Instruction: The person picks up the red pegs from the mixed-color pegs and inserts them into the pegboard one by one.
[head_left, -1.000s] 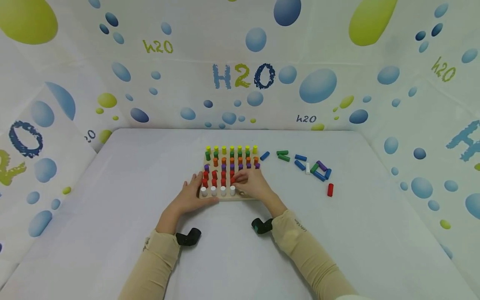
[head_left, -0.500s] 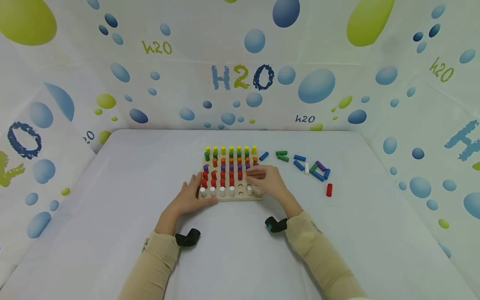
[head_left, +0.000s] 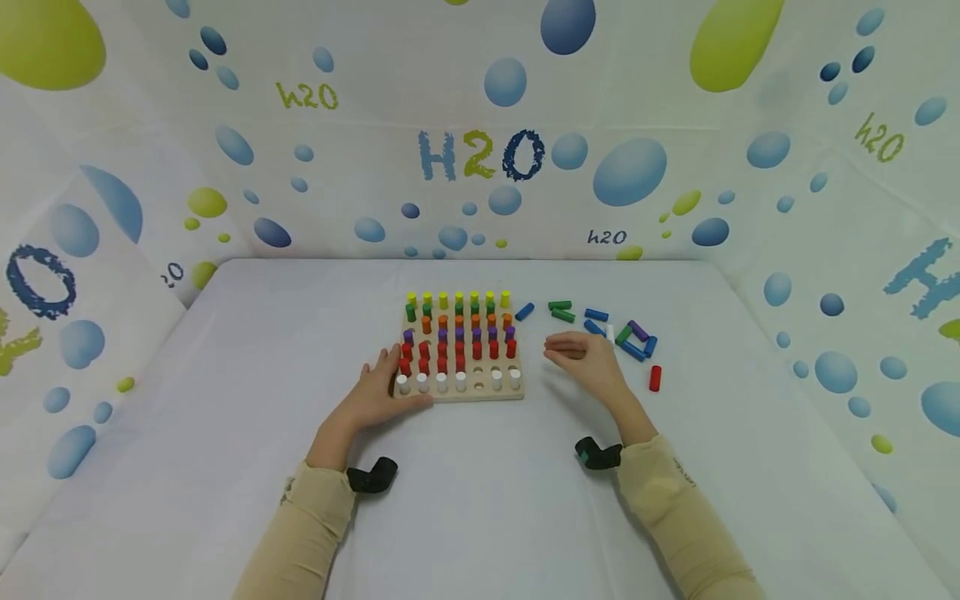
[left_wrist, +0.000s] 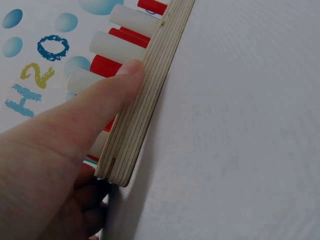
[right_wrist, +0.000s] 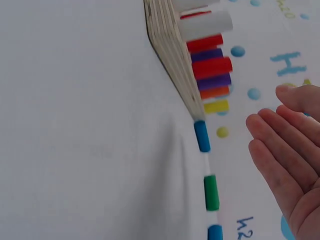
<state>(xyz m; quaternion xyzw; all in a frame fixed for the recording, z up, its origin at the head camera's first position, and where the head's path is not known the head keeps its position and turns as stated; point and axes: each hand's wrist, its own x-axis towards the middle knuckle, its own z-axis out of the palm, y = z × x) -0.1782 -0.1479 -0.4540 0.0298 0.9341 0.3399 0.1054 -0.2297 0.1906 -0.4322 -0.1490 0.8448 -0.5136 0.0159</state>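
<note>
A wooden pegboard (head_left: 491,397) bears rows of upright yellow, green, orange, purple, red and white pegs. Bare holes show toward its front right, among the red pegs (head_left: 442,365) and the white pegs (head_left: 422,384). My left hand (head_left: 367,402) rests at the board's front left corner. Its thumb (left_wrist: 107,92) lies straight along the front edge, while the other fingers touch the left side. Right of the board my right hand (head_left: 592,362) hovers over the table, thumb near the fingertips (right_wrist: 254,120). Nothing is seen between them.
Loose pegs lie right of the board: a blue peg (head_left: 524,311), a green pair (head_left: 560,306), a mixed cluster with a purple peg (head_left: 638,330), and a red peg (head_left: 656,378) nearest me. A patterned sheet (head_left: 337,192) rises behind the white table (head_left: 225,417).
My right hand has left the red pegs on the board and moved right, toward the loose pegs. More of the board's front right shows. My left hand stays at the corner.
</note>
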